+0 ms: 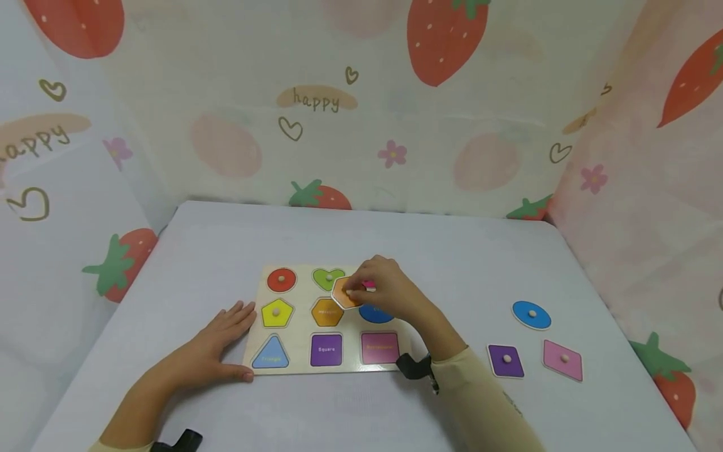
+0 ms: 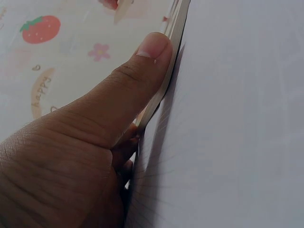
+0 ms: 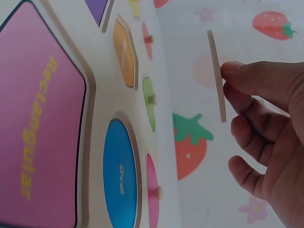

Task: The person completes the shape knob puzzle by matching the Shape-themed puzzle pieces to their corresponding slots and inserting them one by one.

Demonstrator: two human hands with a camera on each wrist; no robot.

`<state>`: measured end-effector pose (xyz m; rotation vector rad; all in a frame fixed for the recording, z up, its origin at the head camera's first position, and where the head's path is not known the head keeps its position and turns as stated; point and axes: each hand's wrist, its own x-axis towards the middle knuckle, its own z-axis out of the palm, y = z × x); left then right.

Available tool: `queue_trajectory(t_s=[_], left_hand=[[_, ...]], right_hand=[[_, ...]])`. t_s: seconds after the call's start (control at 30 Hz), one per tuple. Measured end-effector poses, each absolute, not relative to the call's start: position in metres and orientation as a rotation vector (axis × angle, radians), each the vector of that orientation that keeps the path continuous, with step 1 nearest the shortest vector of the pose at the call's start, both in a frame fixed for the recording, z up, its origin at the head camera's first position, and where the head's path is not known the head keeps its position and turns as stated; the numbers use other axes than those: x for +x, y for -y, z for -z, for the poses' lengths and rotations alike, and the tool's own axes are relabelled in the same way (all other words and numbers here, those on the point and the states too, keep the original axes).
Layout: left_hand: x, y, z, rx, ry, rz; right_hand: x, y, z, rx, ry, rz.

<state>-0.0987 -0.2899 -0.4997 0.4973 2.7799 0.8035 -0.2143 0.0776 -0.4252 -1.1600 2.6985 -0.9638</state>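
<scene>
My right hand [image 1: 390, 289] pinches an orange hexagon puzzle piece [image 1: 339, 296] by its knob, above the wooden shape board [image 1: 302, 326]. The piece is tilted and partly covers the board's orange hexagon recess [image 1: 326, 312]. In the right wrist view, the hexagon piece [image 3: 217, 78] appears edge-on, apart from the board, between thumb and fingertips. Along the board's left side lies my left hand [image 1: 209, 348], its fingers extended and touching the edge. The left wrist view shows its thumb [image 2: 128, 78] against the board's edge.
On the table to the right lie a blue oval piece [image 1: 531, 315], a purple square piece [image 1: 506, 361] and a pink piece [image 1: 562, 360], all knob up. Knobbed red circle [image 1: 281, 280], green heart [image 1: 324, 280] and yellow pentagon [image 1: 277, 313] pieces sit in the board.
</scene>
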Motion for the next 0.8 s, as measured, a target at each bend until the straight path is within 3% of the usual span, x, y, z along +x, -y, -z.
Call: queue_trajectory(t_s=[0.8], left_hand=[[-0.096,0.289,0.5,0.499,-2.777,-0.791]], right_hand=[[-0.214,-0.038,0.448,-1.026,-2.659,0.786]])
